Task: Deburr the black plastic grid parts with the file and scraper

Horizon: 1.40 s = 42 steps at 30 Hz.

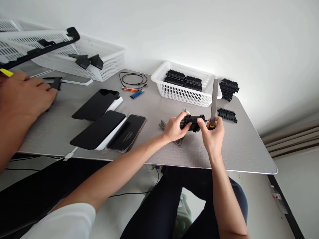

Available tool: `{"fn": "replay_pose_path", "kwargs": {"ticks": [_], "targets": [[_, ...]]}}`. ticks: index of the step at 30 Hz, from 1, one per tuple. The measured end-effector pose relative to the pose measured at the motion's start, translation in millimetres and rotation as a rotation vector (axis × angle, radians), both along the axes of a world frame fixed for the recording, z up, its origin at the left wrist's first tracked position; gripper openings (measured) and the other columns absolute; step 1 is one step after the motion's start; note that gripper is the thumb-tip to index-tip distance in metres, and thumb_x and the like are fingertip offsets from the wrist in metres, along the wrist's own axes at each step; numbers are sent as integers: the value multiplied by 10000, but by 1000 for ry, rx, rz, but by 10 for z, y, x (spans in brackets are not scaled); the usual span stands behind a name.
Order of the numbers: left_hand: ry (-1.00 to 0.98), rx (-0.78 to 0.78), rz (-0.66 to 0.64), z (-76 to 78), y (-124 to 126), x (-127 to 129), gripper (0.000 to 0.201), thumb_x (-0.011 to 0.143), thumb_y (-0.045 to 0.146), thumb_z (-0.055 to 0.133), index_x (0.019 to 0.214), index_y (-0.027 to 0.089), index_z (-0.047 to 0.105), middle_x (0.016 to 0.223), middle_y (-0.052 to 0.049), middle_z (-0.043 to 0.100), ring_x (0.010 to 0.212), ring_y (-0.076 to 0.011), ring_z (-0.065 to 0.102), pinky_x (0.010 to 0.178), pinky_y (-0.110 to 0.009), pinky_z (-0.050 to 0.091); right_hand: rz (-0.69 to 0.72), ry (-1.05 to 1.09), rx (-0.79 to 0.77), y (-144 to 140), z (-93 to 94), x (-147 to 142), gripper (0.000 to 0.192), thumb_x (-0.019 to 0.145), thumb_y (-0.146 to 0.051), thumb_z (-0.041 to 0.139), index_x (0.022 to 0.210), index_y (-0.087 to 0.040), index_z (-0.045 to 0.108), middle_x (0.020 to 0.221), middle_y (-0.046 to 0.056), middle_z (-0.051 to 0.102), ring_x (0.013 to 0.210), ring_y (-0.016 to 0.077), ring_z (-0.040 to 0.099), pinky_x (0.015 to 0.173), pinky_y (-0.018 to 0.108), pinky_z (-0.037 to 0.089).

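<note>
A black plastic part (193, 122) with toothed edges is held above the table in front of me. My left hand (176, 127) is closed around its left end, thumb and fingers pinching it. My right hand (213, 130) grips a flat file (214, 103) with a yellow band near its handle; the grey blade points upward. The right thumb also touches the right end of the part. Crumpled grey scraps (179, 141) lie beneath the left hand. A similar black toothed piece (227, 115) rests on the table to the right, and more are stacked (228, 89) behind it.
A white basket (184, 96) holding black toothed parts stands at the back. Phones (128, 132) and dark-topped slabs (98, 129) lie left, near a cable (133, 73) and a blue lighter (137, 94). At far left, a co-worker's hand (25, 94) is near a long black part (42, 51).
</note>
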<state>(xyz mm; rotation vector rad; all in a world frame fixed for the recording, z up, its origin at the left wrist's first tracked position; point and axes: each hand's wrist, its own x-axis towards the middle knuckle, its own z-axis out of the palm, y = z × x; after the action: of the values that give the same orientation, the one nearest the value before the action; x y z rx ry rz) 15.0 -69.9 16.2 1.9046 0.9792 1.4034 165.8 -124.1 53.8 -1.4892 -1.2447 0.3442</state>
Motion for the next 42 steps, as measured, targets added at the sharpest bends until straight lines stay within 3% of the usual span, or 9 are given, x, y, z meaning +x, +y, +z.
{"fn": "replay_pose_path", "kwargs": {"ticks": [8,16,22,25,30,37,42], "targets": [[108,78,16,-45,32,-11,209,824,340,620,998,226,595,848,-38,709,708,-187,658,656,-297,491,49,21,-15,-4,-3,13,389,813,-565,644,837,-209,488,673,-51,491,591,109,439,610,248,377],[139,168,6,-62,15,-7,161,835,312,624,966,225,591,821,-27,702,657,-166,648,629,-276,473,15,-51,-53,-39,13,-49,508,682,-589,764,871,-219,471,694,-62,472,614,110,439,610,247,376],[-66,229,126,-43,90,-8,250,802,305,677,972,211,519,826,-5,620,681,-130,591,627,-242,468,10,56,1,34,-9,99,440,754,-570,706,888,-213,487,666,-62,475,588,110,436,598,256,375],[-233,158,165,-48,182,-20,392,775,366,729,1055,229,492,946,-20,591,790,-142,595,714,-260,487,64,74,-65,62,-21,153,460,733,-575,719,920,-206,519,657,-63,489,565,107,432,574,256,364],[-402,-10,76,-80,297,-27,560,730,415,768,1191,277,482,1138,-48,580,941,-185,611,804,-305,499,184,122,-161,125,-139,154,473,692,-520,762,950,-209,515,667,-66,498,577,107,449,559,241,362],[-534,-344,-105,-56,254,-12,386,686,294,774,980,240,531,748,32,605,622,-115,557,571,-230,449,130,156,-117,169,-218,207,349,752,-457,693,881,-220,472,688,-62,487,526,84,357,520,231,319],[-406,-518,-182,12,205,-13,547,645,270,815,1131,215,569,825,-26,694,667,-162,628,581,-270,495,32,16,-11,161,-159,271,289,756,-402,685,864,-213,495,702,-45,473,630,116,433,601,247,365]]}}
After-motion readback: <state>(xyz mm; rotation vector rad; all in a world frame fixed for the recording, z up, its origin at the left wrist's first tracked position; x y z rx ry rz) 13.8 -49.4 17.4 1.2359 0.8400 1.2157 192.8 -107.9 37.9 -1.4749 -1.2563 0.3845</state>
